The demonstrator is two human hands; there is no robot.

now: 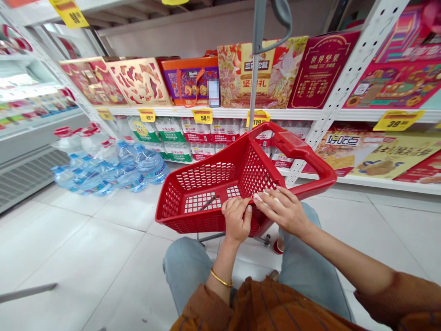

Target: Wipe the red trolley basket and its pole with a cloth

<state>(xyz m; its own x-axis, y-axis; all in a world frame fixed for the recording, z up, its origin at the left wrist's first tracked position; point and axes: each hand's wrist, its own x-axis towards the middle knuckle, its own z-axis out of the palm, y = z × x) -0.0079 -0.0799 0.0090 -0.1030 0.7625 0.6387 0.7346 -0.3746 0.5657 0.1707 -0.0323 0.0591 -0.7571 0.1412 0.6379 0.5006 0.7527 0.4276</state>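
We sit with the red shopping basket (189,224) on its wheeled frame in front of our knees, at the middle of the view. Our left hand (237,219) grips the near rim at the basket's five o'clock, its fingers curled over the edge and closed on the plastic. Just beside it, at the left hand's two o'clock, our right hand (285,210) bends its fingers over a crumpled white cloth (271,196), pressing it to the rim; the fingers hide most of it, so we cannot tell its shape. The red handle (319,178) rises at the right hand's one o'clock, apart from both hands. Inside the basket, a thin dark strip (208,202) lies across the floor grid. Big blue water bottles (149,162) stand on the tiles at the basket's ten o'clock. At twelve o'clock, a white shelf (303,113) carries gift boxes (263,92) above wrapped bottle packs (171,130).
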